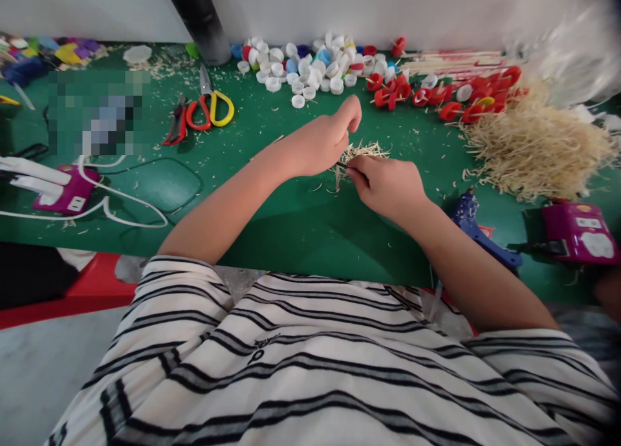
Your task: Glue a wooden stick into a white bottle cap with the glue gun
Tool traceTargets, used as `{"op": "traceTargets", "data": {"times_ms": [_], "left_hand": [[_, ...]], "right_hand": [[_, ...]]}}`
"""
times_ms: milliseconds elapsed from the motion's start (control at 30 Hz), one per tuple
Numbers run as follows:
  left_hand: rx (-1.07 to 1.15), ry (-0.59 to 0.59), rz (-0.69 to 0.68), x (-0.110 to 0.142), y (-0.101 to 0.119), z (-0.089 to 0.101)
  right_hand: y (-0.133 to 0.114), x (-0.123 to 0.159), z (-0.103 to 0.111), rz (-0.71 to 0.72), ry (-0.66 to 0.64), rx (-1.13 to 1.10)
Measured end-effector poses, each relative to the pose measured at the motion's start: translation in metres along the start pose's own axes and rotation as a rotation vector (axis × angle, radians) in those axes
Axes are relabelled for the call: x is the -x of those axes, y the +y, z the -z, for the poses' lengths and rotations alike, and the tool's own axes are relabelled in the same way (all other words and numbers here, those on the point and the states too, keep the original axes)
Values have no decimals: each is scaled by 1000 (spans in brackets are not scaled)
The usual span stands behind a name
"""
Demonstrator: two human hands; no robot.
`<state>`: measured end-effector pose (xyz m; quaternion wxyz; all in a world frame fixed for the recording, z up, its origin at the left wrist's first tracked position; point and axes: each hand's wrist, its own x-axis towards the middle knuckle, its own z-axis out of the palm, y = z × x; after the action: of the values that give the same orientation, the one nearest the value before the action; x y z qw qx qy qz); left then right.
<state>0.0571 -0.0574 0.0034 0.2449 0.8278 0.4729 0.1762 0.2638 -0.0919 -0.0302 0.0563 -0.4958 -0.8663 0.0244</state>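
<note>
In the middle of the green table (310,233), my left hand (332,139) is closed, its fingers curled down beside a small heap of pale straw-like strands (366,150). What its fingers hold, if anything, is hidden by the hand. My right hand (391,181) lies just to the right and nearer to me, thumb and fingers pinched together. Between them sticks out a thin dark piece (341,165), pointing toward the left hand; its kind does not show. Loose strands (337,180) lie under and around both hands.
White and coloured bottle caps (310,68) and red caps on sticks (392,90) line the back. Scissors (216,103), red-handled cutters (177,123) and a black bottle (201,22) stand left. A straw pile (538,145), blue glue gun (473,229) and purple power socket (579,233) are right.
</note>
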Motion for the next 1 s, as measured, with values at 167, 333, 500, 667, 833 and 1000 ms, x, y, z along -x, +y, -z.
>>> {"op": "traceTargets", "data": {"times_ms": [167, 333, 500, 667, 833, 1000], "left_hand": [[-11, -21, 5, 1, 3, -1], [-9, 29, 39, -2, 5, -4], [-26, 85, 193, -2, 18, -6], [-5, 121, 227, -2, 20, -9], [4, 140, 199, -4, 12, -13], [0, 137, 224, -3, 18, -11]], "right_hand": [[2, 0, 0, -7, 10, -5], [2, -1, -2, -4, 21, -3], [0, -3, -2, 24, -8, 7], [1, -6, -3, 30, -28, 21], [1, -8, -2, 9, -58, -19], [1, -8, 0, -11, -93, -42]]}}
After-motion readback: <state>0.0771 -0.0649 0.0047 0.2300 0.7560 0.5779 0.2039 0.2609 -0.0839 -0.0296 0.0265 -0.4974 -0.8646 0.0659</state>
